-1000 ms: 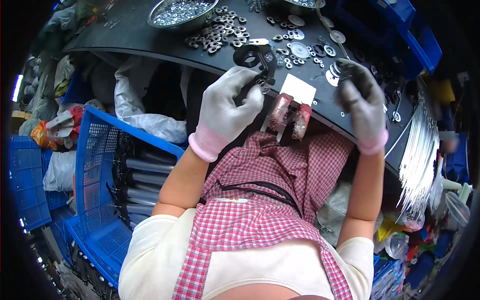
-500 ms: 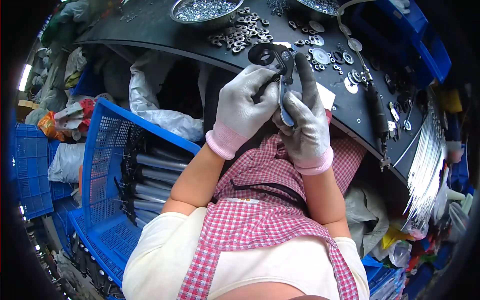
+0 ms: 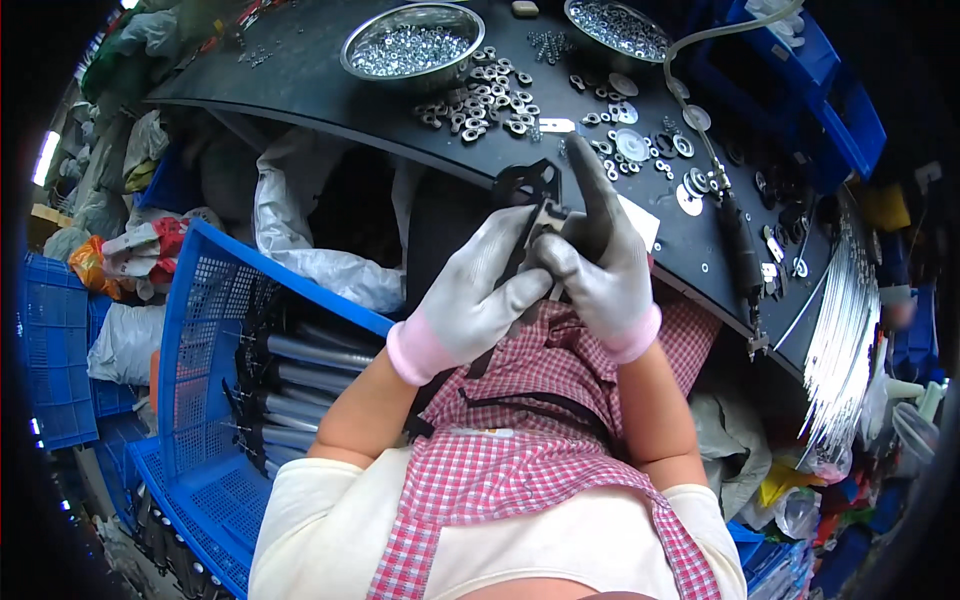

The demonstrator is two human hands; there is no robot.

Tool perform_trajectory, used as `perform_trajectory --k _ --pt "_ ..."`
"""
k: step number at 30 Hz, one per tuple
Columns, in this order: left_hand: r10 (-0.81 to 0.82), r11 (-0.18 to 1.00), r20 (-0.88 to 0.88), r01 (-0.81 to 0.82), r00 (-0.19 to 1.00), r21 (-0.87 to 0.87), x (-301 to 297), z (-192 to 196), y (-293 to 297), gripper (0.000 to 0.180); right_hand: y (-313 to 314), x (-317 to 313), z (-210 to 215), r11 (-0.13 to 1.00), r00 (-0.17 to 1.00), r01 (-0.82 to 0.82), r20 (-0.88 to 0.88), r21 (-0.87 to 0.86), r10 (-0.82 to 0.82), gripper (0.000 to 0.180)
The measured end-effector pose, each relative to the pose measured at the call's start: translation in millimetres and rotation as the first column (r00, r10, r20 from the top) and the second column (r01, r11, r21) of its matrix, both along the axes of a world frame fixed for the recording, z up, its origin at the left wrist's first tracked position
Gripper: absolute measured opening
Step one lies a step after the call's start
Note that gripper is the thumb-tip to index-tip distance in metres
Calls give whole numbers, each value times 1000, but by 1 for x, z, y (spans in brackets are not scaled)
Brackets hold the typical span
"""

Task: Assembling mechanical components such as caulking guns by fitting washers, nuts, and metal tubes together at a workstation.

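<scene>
Hands closed on black bracket

Bracket [image 3: 527, 190] mostly hidden from me behind gloved fingers; its shape is hard to make out. My left hand [image 3: 480, 290] and right hand [image 3: 598, 265] each keep a closed grip on it, touching, above the worktop [image 3: 300, 80] edge. Washers [image 3: 490, 95] lie at twelve o'clock.

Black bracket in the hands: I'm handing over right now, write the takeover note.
Left hand: gloved, closed around the black bracket, held above the lap.
Right hand: gloved, gripping the same bracket from the right, index finger raised.
On the black table: two steel bowls of small hardware, loose washers between them.
Blue crate at the left holds grey tubes.
Done: bracket picked up. Left: cannot tell what is fitted.
</scene>
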State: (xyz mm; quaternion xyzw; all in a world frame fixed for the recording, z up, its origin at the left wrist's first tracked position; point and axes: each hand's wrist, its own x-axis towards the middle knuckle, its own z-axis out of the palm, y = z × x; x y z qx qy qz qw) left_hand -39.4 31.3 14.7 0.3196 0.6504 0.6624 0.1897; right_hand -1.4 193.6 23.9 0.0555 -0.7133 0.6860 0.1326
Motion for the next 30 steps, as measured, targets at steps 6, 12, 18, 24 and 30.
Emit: perform_trajectory --k 6,12,18,24,30 --pt "282 957 165 -266 945 -112 -1 -15 -19 44 107 -139 -11 575 936 342 -213 743 -282 27" --pt "341 932 83 -324 936 -164 -8 -30 -30 46 156 -236 -34 1 996 -85 85 996 -9 35" --pt "435 896 151 -412 887 -164 -13 -39 -37 43 136 -235 -43 469 999 13 -31 883 31 28" --pt "423 854 -270 -480 865 -200 -22 -70 -47 46 153 -211 -41 434 971 -98 -9 895 237 30" --pt "437 871 -396 -490 807 -37 -20 -82 -52 39 129 -201 -31 367 973 62 25 928 -228 36"
